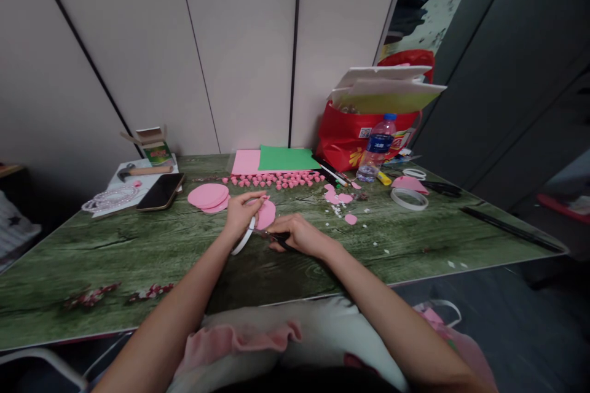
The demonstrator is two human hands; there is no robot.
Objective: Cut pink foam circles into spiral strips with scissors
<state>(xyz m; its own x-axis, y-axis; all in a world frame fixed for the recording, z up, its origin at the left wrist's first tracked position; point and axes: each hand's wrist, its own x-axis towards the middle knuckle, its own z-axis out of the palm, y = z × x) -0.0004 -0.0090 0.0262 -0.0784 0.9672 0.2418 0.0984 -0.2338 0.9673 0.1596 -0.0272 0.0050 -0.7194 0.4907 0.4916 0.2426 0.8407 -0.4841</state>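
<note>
My left hand [240,214] is closed on a white roll of tape [242,244], held on edge above the table. A pink paper disc [266,215] shows just beyond the fingers; I cannot tell whether that hand also grips it. In my right hand [299,234] is a pair of scissors [282,237] with dark handles, its blades pointing left at the tape. To the left of my left hand lies a stack of pink paper discs [207,195]. A row of small pink heart-like pieces [286,180] runs behind both hands.
Pink and green sheets [286,158] lie at the back. On the right are a red bag [338,135], a water bottle [375,150], another tape roll [409,199] and paper scraps [338,196]. On the left are a phone [160,191], a hammer [147,170], beads [110,198] and a small box [157,150].
</note>
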